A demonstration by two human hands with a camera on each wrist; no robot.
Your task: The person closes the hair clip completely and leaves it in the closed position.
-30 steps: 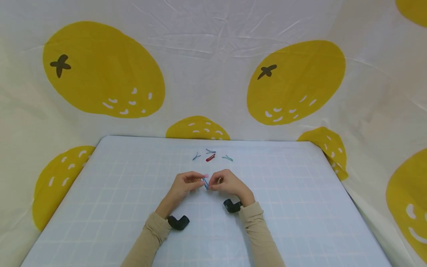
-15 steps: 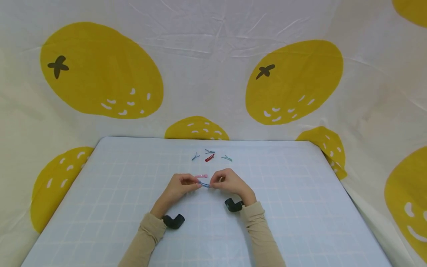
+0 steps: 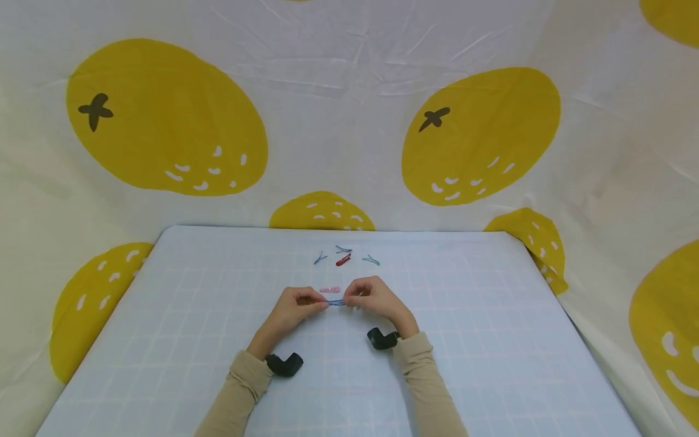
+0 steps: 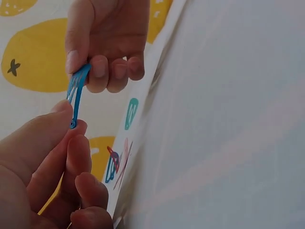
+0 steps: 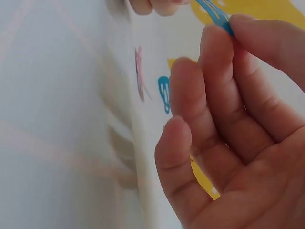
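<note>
Snap hair clips: the nearest clip is bright blue; the clip just beyond it is pink; the central rear clip is red; the right-hand clip is teal green; the left-hand clip is blue; the farthest clip is bluish, its exact shade too small to tell. Tablecloth, pale blue, with a grid of faint lighter lines, pinkish in the left wrist view. Backdrop cloth, white, printed with mustard-yellow fruit bearing white dashes, the two largest also dark crosses. Sleeves, plain beige. Wrist cameras, black.
</note>
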